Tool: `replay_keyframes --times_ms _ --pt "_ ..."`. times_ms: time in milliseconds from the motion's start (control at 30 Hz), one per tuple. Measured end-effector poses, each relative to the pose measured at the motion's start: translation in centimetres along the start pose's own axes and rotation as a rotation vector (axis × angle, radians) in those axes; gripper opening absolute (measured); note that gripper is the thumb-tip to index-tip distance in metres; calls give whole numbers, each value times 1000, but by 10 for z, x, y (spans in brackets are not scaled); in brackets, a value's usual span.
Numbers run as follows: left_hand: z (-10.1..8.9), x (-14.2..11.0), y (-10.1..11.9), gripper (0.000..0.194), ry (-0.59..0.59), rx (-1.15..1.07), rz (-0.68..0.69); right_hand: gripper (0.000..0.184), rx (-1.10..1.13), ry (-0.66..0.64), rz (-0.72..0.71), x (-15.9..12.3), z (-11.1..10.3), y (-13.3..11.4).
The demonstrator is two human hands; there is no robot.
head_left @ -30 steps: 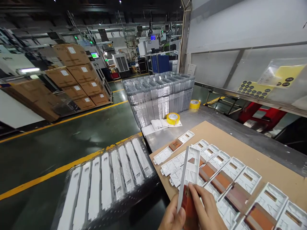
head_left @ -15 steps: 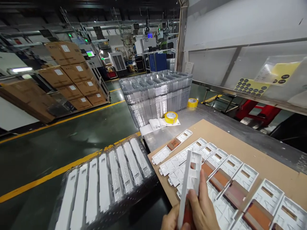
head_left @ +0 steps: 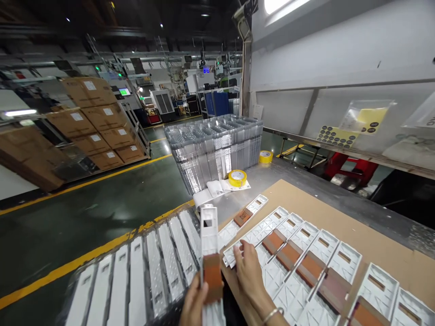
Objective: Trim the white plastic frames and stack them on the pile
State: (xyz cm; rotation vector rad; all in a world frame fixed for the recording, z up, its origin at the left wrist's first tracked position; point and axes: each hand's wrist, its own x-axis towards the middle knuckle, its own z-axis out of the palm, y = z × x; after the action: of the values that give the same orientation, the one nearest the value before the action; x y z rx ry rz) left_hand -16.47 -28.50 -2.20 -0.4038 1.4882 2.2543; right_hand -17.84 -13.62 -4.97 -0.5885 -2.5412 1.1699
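My left hand (head_left: 195, 305) grips a long white plastic part (head_left: 208, 231) with a brown band around its middle, held upright over the edge of the bench. My right hand (head_left: 247, 268) rests with fingers spread on the end of a white part (head_left: 253, 233) in the row of white plastic parts (head_left: 316, 262) lying side by side on the brown board (head_left: 343, 213). Several of those parts carry brown bands.
A clear tray of white parts (head_left: 146, 271) sits below to the left. Stacked clear trays (head_left: 214, 149), two yellow tape rolls (head_left: 237, 177) and papers stand at the bench's far end. Cardboard boxes (head_left: 91, 122) sit on racks across the green floor.
The held part has moved left, off the board, and now only my left hand holds it. My right hand let go and dropped onto the row of parts. The view shifted slightly.
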Motion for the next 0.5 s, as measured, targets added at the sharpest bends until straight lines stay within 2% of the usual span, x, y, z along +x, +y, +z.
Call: replay_keyframes --times_ms 33,100,200,267,300,367,433,500 --pt "-1 6 13 72 40 24 -10 35 -71 -7 -38 4 7 2" --pt "1 19 37 69 8 131 49 21 -203 -28 -136 7 21 1" --pt "12 44 59 72 -172 294 262 11 -328 -6 -267 6 29 -7" --pt "23 65 64 75 -280 460 358 17 -365 57 -314 5 18 -8" --pt "30 76 64 71 -329 575 397 20 -373 101 -325 5 5 -5" --pt "46 99 59 61 -389 809 478 21 -370 197 -334 2 -32 11" --pt "68 119 50 58 -408 972 549 25 -349 287 -327 -6 -83 37" --pt "94 134 36 62 -439 1088 592 33 -333 387 -234 -22 -138 66"
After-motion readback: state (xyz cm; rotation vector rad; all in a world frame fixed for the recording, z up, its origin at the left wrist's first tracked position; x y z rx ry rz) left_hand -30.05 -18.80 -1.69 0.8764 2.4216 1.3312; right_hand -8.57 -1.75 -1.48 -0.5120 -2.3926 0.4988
